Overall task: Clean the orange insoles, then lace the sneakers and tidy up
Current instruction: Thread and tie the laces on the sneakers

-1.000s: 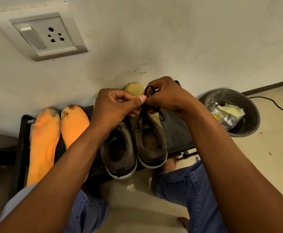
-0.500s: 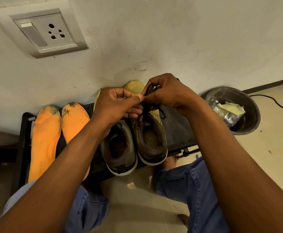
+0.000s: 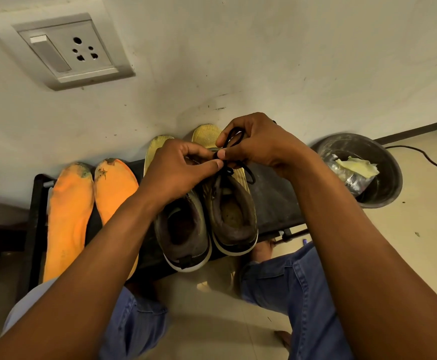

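Both the left hand (image 3: pixel 178 172) and the right hand (image 3: pixel 259 144) pinch the thin black shoelace (image 3: pixel 234 162) above the right worn grey-brown sneaker (image 3: pixel 231 214); two dirty orange foam insoles (image 3: pixel 69 216) lie left of the sneakers.

A: What sits on the black table (image 3: pixel 272 201)?
B: Two orange insoles (image 3: pixel 68 216) toward nine o'clock, lying side by side, toes to the wall.
A: And the sneakers (image 3: pixel 207 219)?
B: At the center, paired and touching, heels toward six o'clock.
A: The floor (image 3: pixel 420 242)?
B: A dark bucket (image 3: pixel 383 188) at three o'clock.
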